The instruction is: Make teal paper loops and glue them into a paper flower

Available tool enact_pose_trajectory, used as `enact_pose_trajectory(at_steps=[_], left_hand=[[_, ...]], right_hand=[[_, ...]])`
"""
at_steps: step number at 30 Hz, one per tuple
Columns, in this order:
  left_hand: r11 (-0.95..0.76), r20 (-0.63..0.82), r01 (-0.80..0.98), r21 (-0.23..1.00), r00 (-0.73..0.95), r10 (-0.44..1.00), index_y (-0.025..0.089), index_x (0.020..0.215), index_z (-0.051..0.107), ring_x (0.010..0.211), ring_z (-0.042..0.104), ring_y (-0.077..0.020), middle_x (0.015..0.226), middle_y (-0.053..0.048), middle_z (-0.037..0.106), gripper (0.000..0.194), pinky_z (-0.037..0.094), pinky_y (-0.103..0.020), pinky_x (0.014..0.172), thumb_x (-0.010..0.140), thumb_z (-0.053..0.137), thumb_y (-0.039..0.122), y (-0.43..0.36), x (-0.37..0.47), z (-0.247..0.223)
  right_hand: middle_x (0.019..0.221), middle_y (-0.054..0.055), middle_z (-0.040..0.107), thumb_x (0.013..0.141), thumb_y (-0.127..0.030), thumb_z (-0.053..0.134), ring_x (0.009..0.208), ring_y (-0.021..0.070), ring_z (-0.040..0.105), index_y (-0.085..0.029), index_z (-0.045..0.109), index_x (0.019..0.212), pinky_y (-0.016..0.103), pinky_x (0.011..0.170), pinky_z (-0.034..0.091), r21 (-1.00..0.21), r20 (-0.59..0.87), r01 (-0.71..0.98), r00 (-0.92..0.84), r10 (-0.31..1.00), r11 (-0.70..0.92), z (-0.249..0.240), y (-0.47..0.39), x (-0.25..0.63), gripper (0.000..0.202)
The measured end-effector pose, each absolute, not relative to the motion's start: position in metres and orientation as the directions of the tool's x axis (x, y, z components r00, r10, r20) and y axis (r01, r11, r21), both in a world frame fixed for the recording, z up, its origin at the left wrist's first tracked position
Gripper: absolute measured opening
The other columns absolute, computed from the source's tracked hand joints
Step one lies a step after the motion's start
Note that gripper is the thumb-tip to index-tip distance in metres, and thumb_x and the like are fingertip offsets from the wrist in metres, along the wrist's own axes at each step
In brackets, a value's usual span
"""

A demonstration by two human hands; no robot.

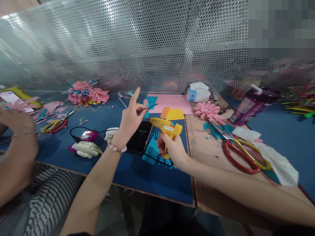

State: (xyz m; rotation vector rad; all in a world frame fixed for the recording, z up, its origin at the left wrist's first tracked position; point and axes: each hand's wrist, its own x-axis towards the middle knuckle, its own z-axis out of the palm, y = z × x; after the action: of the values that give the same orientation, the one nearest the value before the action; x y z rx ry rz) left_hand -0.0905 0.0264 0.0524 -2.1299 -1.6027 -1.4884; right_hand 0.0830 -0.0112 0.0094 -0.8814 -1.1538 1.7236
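Between the thumb and a finger of my left hand point(133, 117) is a small blue paper piece point(153, 106), while the index finger points up. My right hand point(172, 147) is wrapped round the handle of a yellow glue gun point(162, 125), whose nozzle points left, just below the blue piece. Under my hands a phone point(139, 137) showing 12:10 lies on the blue table, with cut blue paper point(150, 151) beside it. Pink sheets point(169, 101) with smaller yellow point(176, 114) and orange pieces lie behind the glue gun.
Large red-and-yellow scissors point(242, 156), a pink paper flower point(208, 109), a tissue pack point(198, 93) and a purple cup point(252, 105) stand or lie right. Left are paper flowers point(85, 93), smaller scissors point(55, 126), a corded purple item point(86, 141) and another person's arm point(21, 147).
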Motion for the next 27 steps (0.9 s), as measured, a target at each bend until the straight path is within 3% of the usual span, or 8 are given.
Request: enact_pose_trajectory(at_steps=[27], left_hand=[[-0.439, 0.721, 0.769, 0.465, -0.041, 0.692, 0.023, 0.146, 0.027, 0.076, 0.068, -0.016, 0.087, -0.002, 0.074, 0.077, 0.054, -0.026, 0.072, 0.08, 0.065, 0.017, 0.027, -0.0914, 0.052]], right_hand=[[0.048, -0.004, 0.051, 0.073, -0.037, 0.058, 0.03, 0.0059, 0.043, -0.018, 0.045, 0.054, 0.02, 0.031, 0.038, -0.935, -0.101, -0.284, -0.363, 0.926, -0.213, 0.0063, -0.0107, 0.0824, 0.03]])
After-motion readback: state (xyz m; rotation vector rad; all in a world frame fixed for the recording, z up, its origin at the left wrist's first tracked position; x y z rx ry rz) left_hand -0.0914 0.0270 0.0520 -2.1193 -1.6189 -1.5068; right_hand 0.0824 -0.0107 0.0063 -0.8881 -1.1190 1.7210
